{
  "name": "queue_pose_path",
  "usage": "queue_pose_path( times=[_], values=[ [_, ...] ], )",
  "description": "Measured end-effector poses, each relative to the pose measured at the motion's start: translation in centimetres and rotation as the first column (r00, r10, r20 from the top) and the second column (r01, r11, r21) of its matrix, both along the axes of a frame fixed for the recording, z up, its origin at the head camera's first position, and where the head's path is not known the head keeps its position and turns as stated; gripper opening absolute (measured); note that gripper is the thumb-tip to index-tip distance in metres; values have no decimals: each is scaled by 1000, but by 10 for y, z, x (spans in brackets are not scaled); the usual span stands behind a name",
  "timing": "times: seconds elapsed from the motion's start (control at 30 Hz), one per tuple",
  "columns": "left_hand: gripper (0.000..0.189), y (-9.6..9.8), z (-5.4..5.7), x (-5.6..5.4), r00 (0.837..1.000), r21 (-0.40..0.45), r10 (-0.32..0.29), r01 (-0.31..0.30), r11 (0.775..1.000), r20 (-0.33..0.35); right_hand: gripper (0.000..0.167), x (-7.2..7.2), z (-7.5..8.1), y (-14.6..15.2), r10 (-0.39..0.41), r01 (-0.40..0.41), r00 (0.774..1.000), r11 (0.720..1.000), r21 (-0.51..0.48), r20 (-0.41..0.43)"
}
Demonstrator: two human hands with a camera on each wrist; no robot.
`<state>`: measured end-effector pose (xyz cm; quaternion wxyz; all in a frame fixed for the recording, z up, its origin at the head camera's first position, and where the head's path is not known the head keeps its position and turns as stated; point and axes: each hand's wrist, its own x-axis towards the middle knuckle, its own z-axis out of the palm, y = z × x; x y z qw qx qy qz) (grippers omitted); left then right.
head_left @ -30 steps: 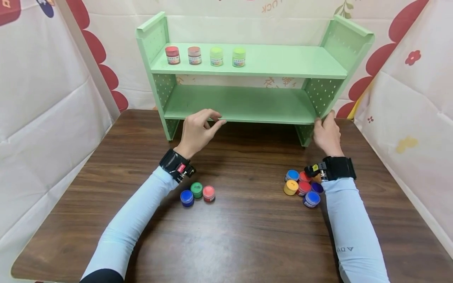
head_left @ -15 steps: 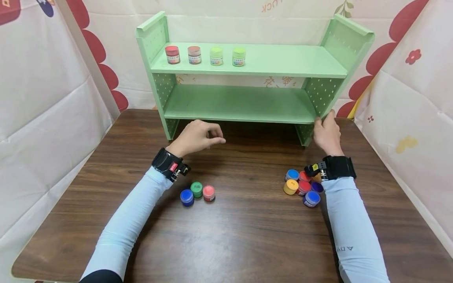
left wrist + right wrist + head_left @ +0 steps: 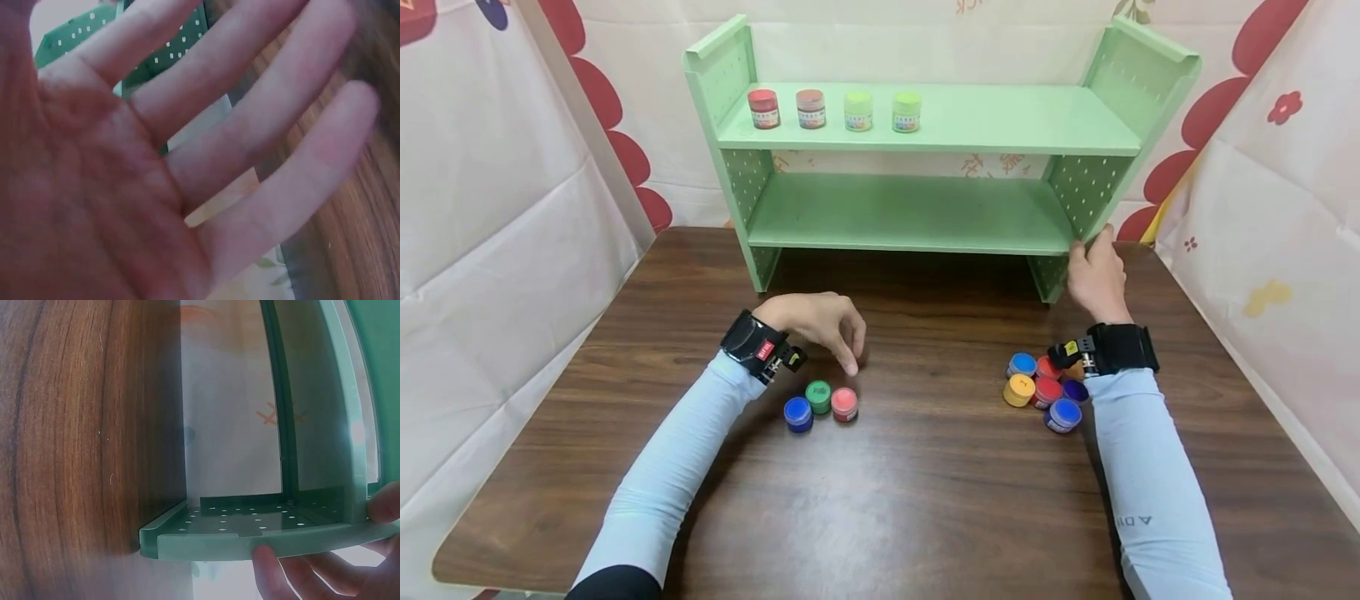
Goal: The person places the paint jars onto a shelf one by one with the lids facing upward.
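My left hand: fingers loosely spread, frame centre | pink jar just below my fingertips, lower centre | green jar, then blue jar, to its left | my right hand grips the shelf, right of frame

Head view: from above and behind the left hand and right hand, facing forward and down. Left wrist view: very near, across that hand. Right wrist view: near, past that hand. All share the green shelf.
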<state>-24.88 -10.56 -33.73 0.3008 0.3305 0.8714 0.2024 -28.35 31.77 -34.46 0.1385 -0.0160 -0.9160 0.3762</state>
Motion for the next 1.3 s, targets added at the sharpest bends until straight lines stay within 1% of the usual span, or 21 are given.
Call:
queue_pose_path(
  times=[0.03,0.1,0.17,0.23,0.3,0.5,0.6,0.7,0.8,0.83,0.93,1.03,1.13,1.23,1.3],
  values=[
    [23,1,1,2,999,-15,-19,20,1000,26,60,0,1,0,4,-4,1000,1000,3,2],
    [25,5,1,5,997,-41,-56,58,997,49,60,0,1,-1,10,-10,1000,1000,2,12],
    [28,8,2,8,995,-65,-77,81,995,56,61,0,1,-1,11,-11,1000,1000,3,19],
    [29,11,1,11,995,-85,-90,94,992,49,61,1,2,-1,9,-9,1000,1000,3,20],
    [28,12,1,12,995,-97,-93,97,991,48,60,0,2,-2,5,-5,1000,1000,6,13],
    [16,12,-3,11,995,-124,-75,82,989,61,61,-1,1,-1,-2,2,1000,1000,-4,8],
    [11,11,-4,10,993,-115,-86,95,989,80,62,-2,1,-1,-1,1,1000,1000,-2,14],
    [6,10,-6,9,990,-78,-90,99,992,110,63,-3,0,-1,-3,3,1000,1000,2,19],
    [1,9,-6,9,987,-34,-73,78,996,142,63,-3,0,0,-8,8,1000,1000,4,19],
    [3,9,-6,9,987,-20,-71,74,997,147,63,-4,1,0,-8,8,1000,1000,4,20],
    [9,8,-6,7,990,3,-82,82,997,117,63,-4,0,0,-11,11,1000,1000,5,18],
    [12,8,-6,3,993,14,-110,110,994,51,62,-5,-1,1,-13,13,1000,1000,3,19],
    [13,7,-7,1,993,10,-116,116,993,-29,62,-5,-1,1,-16,16,1000,1000,4,17],
    [13,7,-7,0,990,-4,-97,98,995,-102,62,-5,-1,0,-17,17,1000,1000,6,16],
    [13,6,-6,0,989,-15,-69,67,998,-133,62,-5,0,-1,-15,15,1000,1000,6,14]
  ],
)
